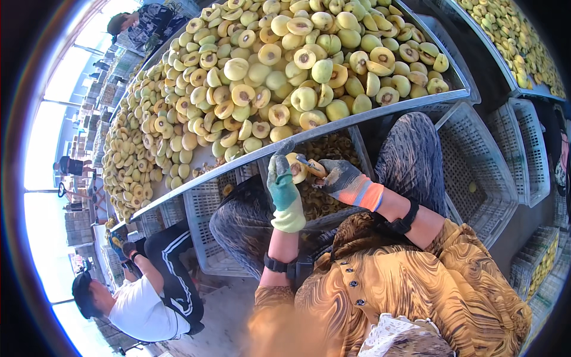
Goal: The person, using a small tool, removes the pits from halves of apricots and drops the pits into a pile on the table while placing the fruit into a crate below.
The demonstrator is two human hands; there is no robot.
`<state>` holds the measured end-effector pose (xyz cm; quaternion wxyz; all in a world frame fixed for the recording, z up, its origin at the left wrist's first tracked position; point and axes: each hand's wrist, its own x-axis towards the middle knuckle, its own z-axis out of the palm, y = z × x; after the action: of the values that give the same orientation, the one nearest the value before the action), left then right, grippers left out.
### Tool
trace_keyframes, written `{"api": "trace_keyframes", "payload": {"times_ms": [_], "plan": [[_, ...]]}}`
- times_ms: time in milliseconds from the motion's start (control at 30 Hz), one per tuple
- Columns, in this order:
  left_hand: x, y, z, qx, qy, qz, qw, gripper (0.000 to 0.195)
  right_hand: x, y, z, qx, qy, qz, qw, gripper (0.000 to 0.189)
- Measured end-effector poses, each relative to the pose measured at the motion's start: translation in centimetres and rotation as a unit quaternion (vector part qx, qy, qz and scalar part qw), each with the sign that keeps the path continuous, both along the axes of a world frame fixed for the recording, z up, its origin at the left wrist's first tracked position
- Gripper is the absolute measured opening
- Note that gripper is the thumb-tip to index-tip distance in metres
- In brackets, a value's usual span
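Note:
My left hand [284, 196], in a green and grey knitted glove, grips a halved yellow stone fruit [296, 168] with its cut face showing. In my right hand [350, 184], gloved in grey and orange, is a small pitting tool with a wooden handle [316, 168]. Its metal end meets the fruit half, and the exact contact is too small to tell. Both hands are just below the metal rim [308, 135] of a table heaped with fruit halves [254, 76], many with brown stones or hollows. Beneath them, between my knees, a plastic crate [362, 149] holds brownish scraps.
A slatted crate [479, 178] with one fruit piece stands right of my knee, beside nested crates [528, 151]. Another crate [209, 243] is at my left. A second fruit-laden table [508, 67] lies upper right. A co-worker [142, 308] sits lower left; another person [149, 26] is upper left.

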<state>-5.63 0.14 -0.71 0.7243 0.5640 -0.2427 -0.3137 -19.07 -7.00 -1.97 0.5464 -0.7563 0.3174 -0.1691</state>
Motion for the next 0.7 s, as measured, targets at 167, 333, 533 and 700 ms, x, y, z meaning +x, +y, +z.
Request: {"api": "trace_keyframes", "payload": {"times_ms": [167,333,533,700], "plan": [[-1.2,-0.6,0.0,0.025,-0.159,0.044,0.986,0.028,0.0,0.2,0.0,-0.007,0.040,0.014,0.999,0.030],[-2.2,-0.6,0.7,0.087,-0.080,0.071,0.990,0.025,-0.2,0.9,1.3,0.017,0.031,0.049,0.998,0.036],[-3.0,-0.8,0.1,0.069,-0.205,0.121,0.969,0.020,-0.5,1.1,1.2,-0.028,-0.027,0.043,0.998,0.025],[-3.6,-1.0,1.1,0.111,-0.147,0.136,0.973,0.017,-0.2,1.0,-0.3,-0.023,-0.057,0.048,0.997,0.024]]}}
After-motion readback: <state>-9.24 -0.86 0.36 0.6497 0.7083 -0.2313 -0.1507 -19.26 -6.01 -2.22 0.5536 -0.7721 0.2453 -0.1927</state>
